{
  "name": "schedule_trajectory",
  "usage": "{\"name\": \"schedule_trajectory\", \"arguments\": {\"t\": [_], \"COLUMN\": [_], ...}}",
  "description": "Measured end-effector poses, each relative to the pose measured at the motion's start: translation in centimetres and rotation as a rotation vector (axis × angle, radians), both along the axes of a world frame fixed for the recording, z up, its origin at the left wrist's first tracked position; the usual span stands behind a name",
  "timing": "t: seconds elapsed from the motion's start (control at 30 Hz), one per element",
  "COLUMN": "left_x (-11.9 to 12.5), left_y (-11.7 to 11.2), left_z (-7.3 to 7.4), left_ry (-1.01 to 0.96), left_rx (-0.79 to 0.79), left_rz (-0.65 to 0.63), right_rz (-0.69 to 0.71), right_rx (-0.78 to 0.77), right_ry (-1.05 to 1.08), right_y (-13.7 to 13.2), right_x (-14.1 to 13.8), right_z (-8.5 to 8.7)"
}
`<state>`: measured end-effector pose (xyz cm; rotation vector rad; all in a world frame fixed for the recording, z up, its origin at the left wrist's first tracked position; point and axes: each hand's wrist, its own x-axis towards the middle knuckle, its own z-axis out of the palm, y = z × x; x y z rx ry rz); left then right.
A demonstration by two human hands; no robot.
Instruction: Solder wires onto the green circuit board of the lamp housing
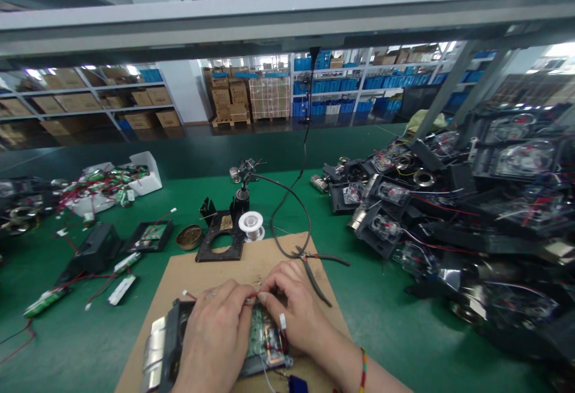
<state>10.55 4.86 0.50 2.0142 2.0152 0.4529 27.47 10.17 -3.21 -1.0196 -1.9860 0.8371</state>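
Head view: left hand [218, 333] and right hand [299, 309] pinch thin red wires [253, 295] over circuit board [260, 327]; likely fragile, best held by edges.

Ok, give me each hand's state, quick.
Left hand: fingers pinched on a red wire over the circuit board.
Right hand: pinching the same wire.
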Motion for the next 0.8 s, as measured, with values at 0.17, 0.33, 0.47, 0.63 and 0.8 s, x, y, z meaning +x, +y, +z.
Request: {"name": "schedule_trajectory", "arguments": {"t": [0.17, 0.33, 0.47, 0.63, 0.8], "left_x": [-0.3, 0.5, 0.7, 0.5, 0.4], "left_y": [0.1, 0.4, 0.6, 0.7, 0.7], "left_z": [-0.1, 0.9, 0.9, -0.1, -0.8], "left_ry": [0.047, 0.216, 0.315, 0.392, 0.453], "left_rx": [-0.036, -0.176, -0.183, -0.087, -0.005], "left_rz": [-0.017, -0.034, -0.064, -0.087, -0.105], "right_rz": [0.01, 0.031, 0.024, 0.041, 0.042], "right_rx": [-0.034, -0.056, -0.061, -0.072, -0.083], "right_ry": [-0.069, -0.103, -0.101, -0.098, -0.092], "right_y": [-0.2, -0.3, -0.2, -0.3, -0.5], "right_x": [0.8, 0.9, 0.8, 0.9, 0.8], "right_z": [-0.9, -1.8, -1.8, -1.5, -1.5]}}
